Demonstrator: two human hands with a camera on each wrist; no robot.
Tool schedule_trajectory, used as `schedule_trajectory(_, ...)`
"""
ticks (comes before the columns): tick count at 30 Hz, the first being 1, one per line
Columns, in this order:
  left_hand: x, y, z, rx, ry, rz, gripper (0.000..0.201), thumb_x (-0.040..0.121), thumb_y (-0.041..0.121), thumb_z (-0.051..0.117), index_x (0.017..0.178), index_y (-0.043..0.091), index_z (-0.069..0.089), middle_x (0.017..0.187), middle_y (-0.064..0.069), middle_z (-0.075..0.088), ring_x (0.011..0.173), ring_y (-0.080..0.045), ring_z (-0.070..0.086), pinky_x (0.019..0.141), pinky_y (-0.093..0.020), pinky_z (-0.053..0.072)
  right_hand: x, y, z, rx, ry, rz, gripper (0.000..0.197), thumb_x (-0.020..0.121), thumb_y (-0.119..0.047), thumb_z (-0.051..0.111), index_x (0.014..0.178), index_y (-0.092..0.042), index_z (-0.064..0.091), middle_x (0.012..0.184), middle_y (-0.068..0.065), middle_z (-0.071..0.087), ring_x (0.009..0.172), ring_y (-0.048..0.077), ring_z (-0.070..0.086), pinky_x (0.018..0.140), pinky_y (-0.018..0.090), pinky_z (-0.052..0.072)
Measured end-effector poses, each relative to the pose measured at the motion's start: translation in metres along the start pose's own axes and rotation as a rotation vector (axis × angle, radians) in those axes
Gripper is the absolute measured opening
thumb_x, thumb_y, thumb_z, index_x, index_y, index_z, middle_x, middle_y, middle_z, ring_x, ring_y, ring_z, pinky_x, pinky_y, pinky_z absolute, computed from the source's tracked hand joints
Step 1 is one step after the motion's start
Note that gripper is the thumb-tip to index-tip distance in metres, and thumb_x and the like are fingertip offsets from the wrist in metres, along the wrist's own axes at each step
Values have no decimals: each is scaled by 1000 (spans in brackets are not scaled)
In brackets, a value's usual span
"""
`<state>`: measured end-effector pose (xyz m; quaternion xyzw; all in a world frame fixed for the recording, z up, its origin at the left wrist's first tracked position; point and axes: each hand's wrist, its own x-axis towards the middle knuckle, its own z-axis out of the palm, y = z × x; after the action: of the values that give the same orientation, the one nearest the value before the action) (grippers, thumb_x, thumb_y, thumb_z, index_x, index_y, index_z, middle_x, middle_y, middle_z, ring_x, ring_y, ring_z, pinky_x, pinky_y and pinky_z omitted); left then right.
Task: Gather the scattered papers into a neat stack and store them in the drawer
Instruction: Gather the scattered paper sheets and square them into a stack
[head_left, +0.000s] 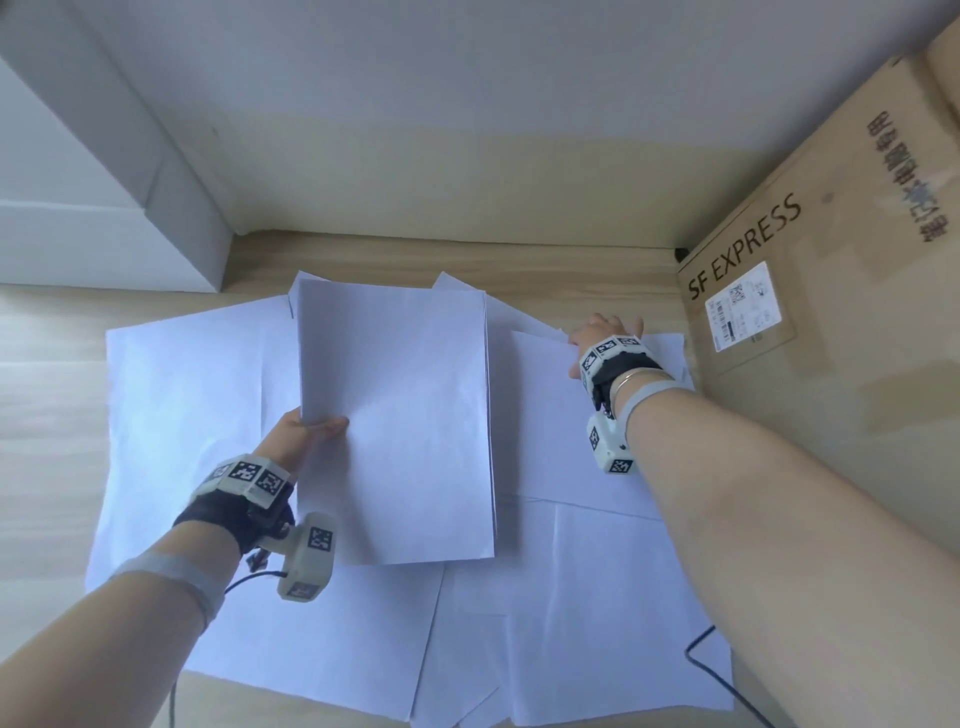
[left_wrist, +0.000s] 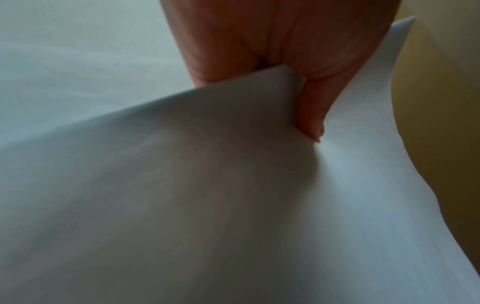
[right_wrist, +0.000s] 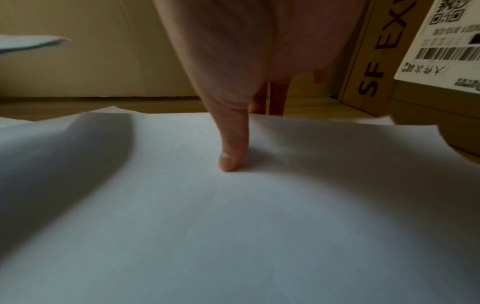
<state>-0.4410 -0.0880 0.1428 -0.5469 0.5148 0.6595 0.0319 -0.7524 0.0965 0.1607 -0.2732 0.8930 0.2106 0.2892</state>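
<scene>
Hidden, cropped and unreadable items

The left hand (head_left: 306, 431) shows only its thumb on the held stack of papers (head_left: 395, 415); the fingers beneath are covered. The right hand (head_left: 602, 335) has its fingertips hidden behind its own back in the head view. The loose sheets (head_left: 545, 623) overlap, so their count cannot be told. The cardboard box (head_left: 831, 291) is cut off at the right edge; its shipping label (head_left: 743, 306) is too small to read. The black cable (head_left: 711, 670) leaves the frame at the bottom.

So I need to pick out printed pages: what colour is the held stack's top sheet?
Plain white, no print visible on the stack; head view shows it best.
</scene>
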Motion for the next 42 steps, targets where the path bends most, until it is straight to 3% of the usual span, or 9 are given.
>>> schedule_trajectory(4, 1, 2, 1, 26, 6, 3, 11, 88, 5, 58, 78, 8, 57, 68, -11, 55, 57, -24, 52, 60, -29, 46, -4, 2, -1, 71, 40, -65, 39, 82, -13, 56, 119, -24, 54, 132, 3, 47, 124, 23, 45, 108, 41, 28)
schedule_trajectory(9, -4, 10, 3, 36, -4, 8, 13, 89, 4, 56, 77, 8, 55, 69, -13, 52, 61, -25, 49, 62, -32, 43, -19, 18, -2, 283, 193, -47, 28, 78, 4, 44, 90, -21, 43, 88, 7, 53, 72, 23, 46, 58, 26, 36)
schedule_trajectory(16, -9, 16, 8, 45, -47, 20, 15, 89, 2, 55, 76, 7, 54, 70, -13, 51, 61, -24, 49, 61, -31, 43, -55, 48, -11, 397, 66, 119, 48, 95, -17, 50, 140, -2, 38, 143, 15, 45, 130, 32, 45, 103, 37, 40)
schedule_trajectory(25, -19, 8, 15, 86, -105, 22, 16, 90, 2, 54, 75, 8, 52, 69, -13, 50, 60, -24, 47, 58, -30, 42, -126, 66, 70, 539, -234, 446, 38, 93, -15, 54, 131, -11, 53, 141, 10, 48, 128, 29, 47, 98, 35, 44)
schedule_trajectory(30, -23, 1, 17, 115, -112, 13, 16, 90, 3, 55, 75, 8, 52, 69, -14, 50, 60, -25, 49, 58, -32, 43, -133, 63, 134, 683, -247, 551, 29, 84, -13, 58, 58, -12, 45, 67, 10, 50, 83, 24, 51, 79, 26, 43)
schedule_trajectory(33, -24, -4, 17, 138, -121, 11, 16, 90, 3, 55, 75, 8, 52, 68, -13, 51, 59, -25, 49, 53, -28, 46, -127, 72, 167, 764, -83, 568, 14, 81, -16, 54, 70, -14, 46, 50, -7, 43, 84, 23, 48, 64, 27, 44)
schedule_trajectory(34, -24, -5, 16, 147, -122, 10, 16, 90, 4, 55, 75, 8, 52, 68, -13, 51, 59, -25, 49, 53, -28, 47, -128, 74, 169, 821, -24, 588, 8, 84, -20, 51, 84, -14, 45, 73, -52, -10, 88, 22, 42, 58, 26, 49)
schedule_trajectory(36, -23, -8, 15, 151, -121, 7, 12, 90, 4, 55, 78, 5, 53, 68, -14, 51, 59, -25, 50, 57, -31, 45, -146, 68, 155, 904, -98, 604, 15, 93, -19, 44, 107, -16, 47, 113, -5, 35, 91, 21, 38, 40, 21, 51)
schedule_trajectory(42, -20, -11, 9, 172, -127, -2, 15, 89, 3, 56, 75, 6, 54, 69, -14, 51, 61, -26, 50, 60, -32, 44, -155, 74, 146, 804, -139, 711, 39, 93, -19, 56, 126, 1, 51, 128, 16, 51, 124, 35, 46, 105, 43, 39)
